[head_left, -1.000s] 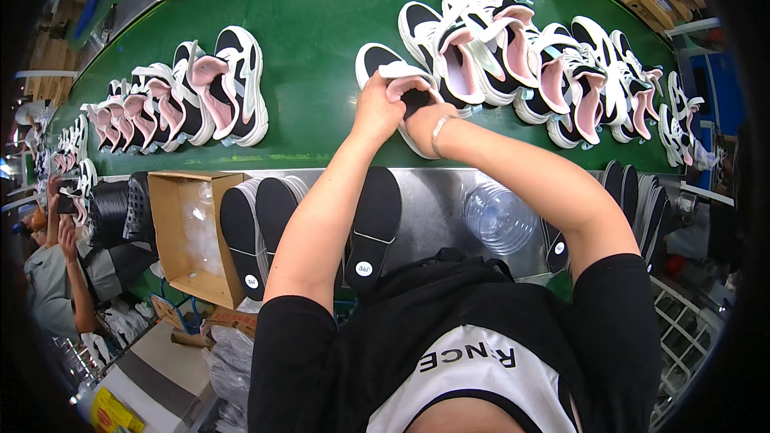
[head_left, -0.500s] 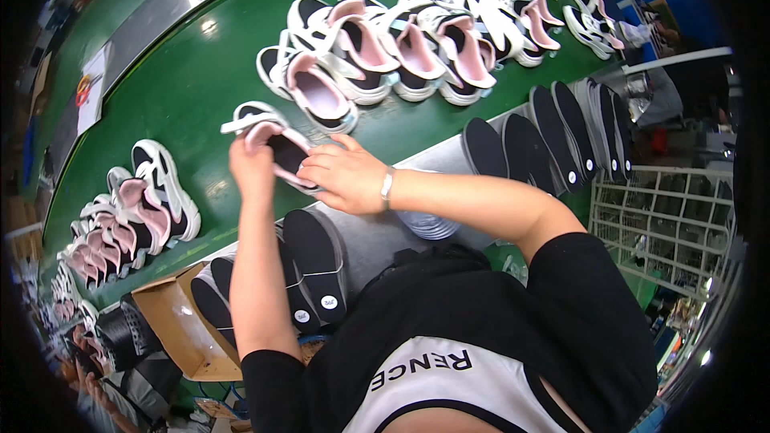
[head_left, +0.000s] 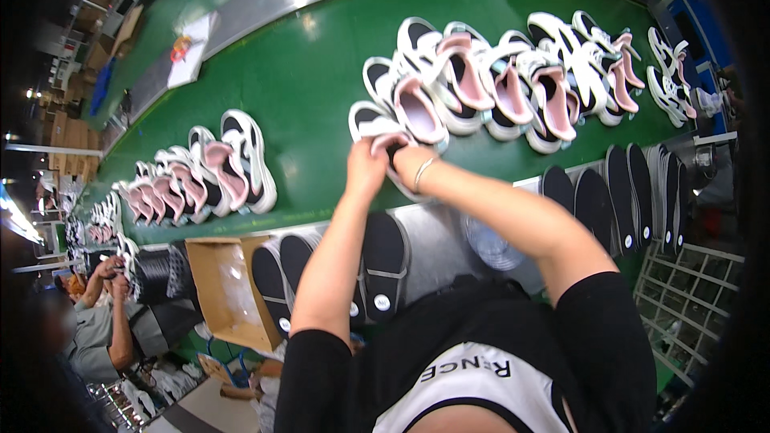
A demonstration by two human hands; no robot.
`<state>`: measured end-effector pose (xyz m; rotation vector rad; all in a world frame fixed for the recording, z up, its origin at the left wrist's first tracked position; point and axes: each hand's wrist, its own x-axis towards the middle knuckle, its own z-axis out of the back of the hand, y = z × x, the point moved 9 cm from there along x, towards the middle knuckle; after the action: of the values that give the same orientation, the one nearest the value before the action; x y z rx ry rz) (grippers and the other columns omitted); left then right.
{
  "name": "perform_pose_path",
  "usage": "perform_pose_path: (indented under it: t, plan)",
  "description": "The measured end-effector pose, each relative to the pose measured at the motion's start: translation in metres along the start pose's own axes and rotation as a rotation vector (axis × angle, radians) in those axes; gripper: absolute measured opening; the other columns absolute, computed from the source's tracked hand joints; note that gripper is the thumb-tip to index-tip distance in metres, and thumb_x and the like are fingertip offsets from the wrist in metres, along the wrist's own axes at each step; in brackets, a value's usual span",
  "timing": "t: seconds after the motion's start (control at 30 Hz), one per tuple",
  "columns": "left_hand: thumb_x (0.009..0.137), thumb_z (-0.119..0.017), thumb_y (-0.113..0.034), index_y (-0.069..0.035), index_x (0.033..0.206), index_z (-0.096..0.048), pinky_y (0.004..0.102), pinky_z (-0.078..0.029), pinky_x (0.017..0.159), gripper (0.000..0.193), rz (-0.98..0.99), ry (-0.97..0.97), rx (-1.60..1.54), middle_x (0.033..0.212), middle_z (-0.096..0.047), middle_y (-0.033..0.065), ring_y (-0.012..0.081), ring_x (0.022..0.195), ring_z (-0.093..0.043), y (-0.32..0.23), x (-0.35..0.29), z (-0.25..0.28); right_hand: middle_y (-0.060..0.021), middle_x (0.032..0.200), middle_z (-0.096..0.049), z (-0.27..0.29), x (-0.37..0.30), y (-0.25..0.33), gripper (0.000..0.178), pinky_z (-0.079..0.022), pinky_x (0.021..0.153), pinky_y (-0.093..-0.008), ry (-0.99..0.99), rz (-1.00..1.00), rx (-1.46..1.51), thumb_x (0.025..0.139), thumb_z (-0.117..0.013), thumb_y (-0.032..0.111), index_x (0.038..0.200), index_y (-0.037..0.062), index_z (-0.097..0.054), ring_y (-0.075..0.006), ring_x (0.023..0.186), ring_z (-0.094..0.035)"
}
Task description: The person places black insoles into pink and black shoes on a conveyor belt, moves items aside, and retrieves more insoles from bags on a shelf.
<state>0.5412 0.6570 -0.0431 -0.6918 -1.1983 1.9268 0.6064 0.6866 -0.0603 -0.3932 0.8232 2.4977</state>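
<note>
A white, black and pink sneaker (head_left: 370, 119) rests on the green table directly in front of me, its toe pointing away. My left hand (head_left: 366, 167) grips its pink-lined collar on the left side. The fingers of my right hand (head_left: 414, 167) reach down into the shoe's opening and are hidden there; a bracelet circles that wrist. Just beyond stands another sneaker (head_left: 419, 116) with a pale insole showing, the first of a row of similar sneakers (head_left: 513, 96) stretching right.
More sneakers (head_left: 233, 164) line the table's left. Black insoles in bundles (head_left: 387, 252) and further insoles (head_left: 593, 204) lie along the metal near edge, with a clear plastic container (head_left: 491, 244) between. An open cardboard box (head_left: 228, 289) stands left; a co-worker (head_left: 104, 329) sits beyond it.
My view has turned left, so the table things appear further right. My right hand has gone from the sneaker's heel edge into its opening. My left hand still holds the collar.
</note>
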Motion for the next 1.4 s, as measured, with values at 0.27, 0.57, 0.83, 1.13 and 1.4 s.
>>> perform_pose_path:
  t: [0.27,0.57,0.83,1.13,1.4]
  plan:
    - [0.071,-0.051,-0.007,-0.001,0.094,-0.055,0.0343,-0.041,0.078,0.024,0.075,-0.055,0.144,0.094,-0.055,0.0183,0.0317,0.090,-0.052,0.026,-0.007,0.008,-0.0117,0.098,-0.058,-0.037,0.030,-0.009,0.026,-0.046,0.073,-0.0326,0.010,-0.231,-0.140,0.078,-0.043,0.019,0.095,0.0064,-0.058,-0.0219,0.089,-0.057]
    - [0.065,-0.049,-0.002,0.002,0.072,-0.050,0.0362,-0.041,0.062,0.008,0.113,-0.144,0.056,0.073,-0.051,0.0170,0.0278,0.068,-0.051,0.050,0.000,0.014,-0.0099,0.092,-0.060,0.002,0.006,0.011,0.023,-0.048,0.065,-0.0339,-0.071,-0.092,-0.062,0.077,-0.044,0.017,0.090,0.0075,-0.060,-0.0216,0.080,-0.060]
    - [0.069,-0.050,-0.004,0.001,0.105,-0.044,0.0351,-0.034,0.084,0.037,-0.168,-0.571,0.446,0.102,-0.049,0.0150,0.0275,0.095,-0.046,-0.012,0.005,0.082,-0.0105,0.085,-0.056,0.093,-0.196,-0.098,0.021,-0.043,0.071,-0.0347,-0.764,0.024,0.174,0.072,-0.054,0.016,0.090,0.0063,-0.055,-0.0277,0.080,-0.052]
    - [0.068,-0.062,-0.021,0.001,0.090,-0.051,0.0399,-0.039,0.074,0.034,-0.365,0.213,0.714,0.091,-0.052,0.0179,0.0326,0.087,-0.048,-0.054,0.003,-0.076,-0.0166,0.098,-0.051,0.000,-0.350,-0.261,0.051,-0.041,0.076,-0.0417,-0.556,-1.075,-0.072,0.069,-0.061,0.037,0.103,0.0038,-0.044,-0.0337,0.093,-0.047]
    - [0.068,-0.060,-0.018,0.000,0.079,-0.052,0.0387,-0.038,0.074,0.022,-0.482,0.077,0.349,0.083,-0.053,0.0149,0.0314,0.082,-0.048,-0.075,-0.029,-0.069,-0.0157,0.085,-0.052,0.009,-0.365,-0.269,0.034,-0.042,0.071,-0.0363,-0.743,-1.031,-0.098,0.064,-0.064,0.024,0.087,0.0020,-0.051,-0.0279,0.082,-0.051]
